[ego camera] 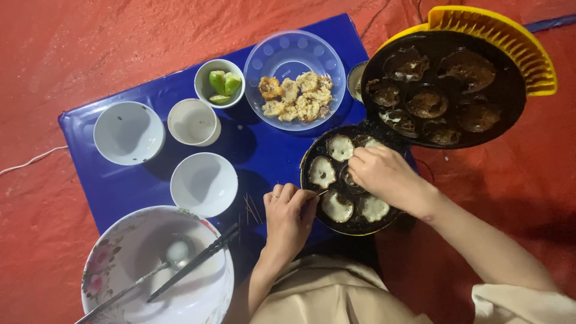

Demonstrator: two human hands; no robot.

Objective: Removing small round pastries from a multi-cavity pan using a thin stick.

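A deep blue desk (120, 192) sits on a red floor cover (90, 48), carrying plain white bowls (129, 132) and a clear bowl (294, 60) of golden-brown fritters (297, 99) beside green lime wedges (223, 83). The black cooker pan (354, 225) holds pale cream batter rounds (336, 207), and its lid (528, 54) has a yellow ribbed rim. The big white bowl (99, 264) has a pink flower pattern with green leaves, with black chopsticks (195, 261) across it.

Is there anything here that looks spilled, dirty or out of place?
Yes. The open lid of the round mould pan holds dark, burnt-looking residue in its cups. Several thin sticks lie scattered loose on the blue board.
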